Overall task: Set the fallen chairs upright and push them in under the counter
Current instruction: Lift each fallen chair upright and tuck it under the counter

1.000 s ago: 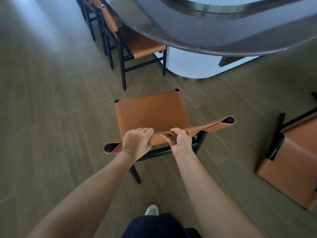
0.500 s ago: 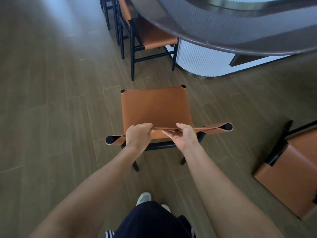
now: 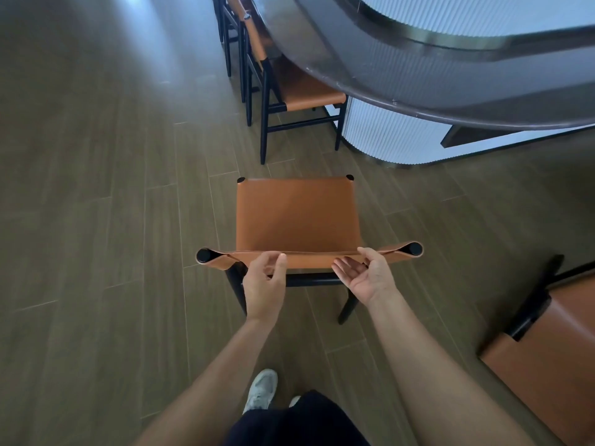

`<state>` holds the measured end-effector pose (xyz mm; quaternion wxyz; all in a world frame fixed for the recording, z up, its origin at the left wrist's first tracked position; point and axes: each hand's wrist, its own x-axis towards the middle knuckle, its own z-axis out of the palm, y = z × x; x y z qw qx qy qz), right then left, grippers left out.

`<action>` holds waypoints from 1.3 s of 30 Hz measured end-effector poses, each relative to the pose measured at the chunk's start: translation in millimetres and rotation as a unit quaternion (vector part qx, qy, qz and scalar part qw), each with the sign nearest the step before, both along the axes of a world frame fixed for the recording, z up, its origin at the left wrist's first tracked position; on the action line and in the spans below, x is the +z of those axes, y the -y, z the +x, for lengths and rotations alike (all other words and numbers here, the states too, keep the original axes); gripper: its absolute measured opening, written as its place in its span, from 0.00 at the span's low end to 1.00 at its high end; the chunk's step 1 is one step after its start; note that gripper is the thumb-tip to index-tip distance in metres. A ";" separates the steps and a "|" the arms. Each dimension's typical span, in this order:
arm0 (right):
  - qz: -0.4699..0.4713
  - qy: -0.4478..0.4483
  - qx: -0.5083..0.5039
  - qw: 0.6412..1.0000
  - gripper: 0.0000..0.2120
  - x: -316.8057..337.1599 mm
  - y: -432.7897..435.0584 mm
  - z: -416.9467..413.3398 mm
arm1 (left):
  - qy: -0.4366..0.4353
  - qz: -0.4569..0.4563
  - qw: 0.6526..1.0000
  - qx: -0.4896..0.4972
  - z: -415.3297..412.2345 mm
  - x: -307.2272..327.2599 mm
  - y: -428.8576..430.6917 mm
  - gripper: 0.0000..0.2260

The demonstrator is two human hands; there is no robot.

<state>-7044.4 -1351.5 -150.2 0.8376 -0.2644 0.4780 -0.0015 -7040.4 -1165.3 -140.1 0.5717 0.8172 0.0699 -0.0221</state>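
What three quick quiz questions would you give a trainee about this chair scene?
1. True or false: the chair nearest the person stands upright on its legs.
2. Choose one: the fallen chair lies (A) on the floor to the person's right, (B) on the floor to the person's left, (C) on top of another chair.
3. Short answer: is the nearest chair's seat under the counter yet?

Key: 1 true. 2 A. 3 no, it stands on open floor, apart from the counter.
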 end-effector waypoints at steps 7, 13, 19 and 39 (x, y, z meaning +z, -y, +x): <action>0.004 -0.006 0.004 1.000 0.07 0.3 16.6 -1.1 | -0.328 -0.270 0.901 0.089 31.0 -1.7 12.1 0.17; 0.003 -0.021 0.017 1.000 0.14 -4.7 20.1 17.4 | -0.375 -0.408 0.812 0.183 66.2 -5.7 7.1 0.22; 0.003 -0.052 0.024 0.998 0.14 -11.9 23.9 31.6 | -0.373 -0.433 0.790 0.223 75.5 -12.0 13.4 0.13; -0.024 -0.062 -0.017 0.998 0.09 -15.9 36.0 61.0 | -0.376 -0.394 0.809 0.219 106.2 -1.9 27.3 0.17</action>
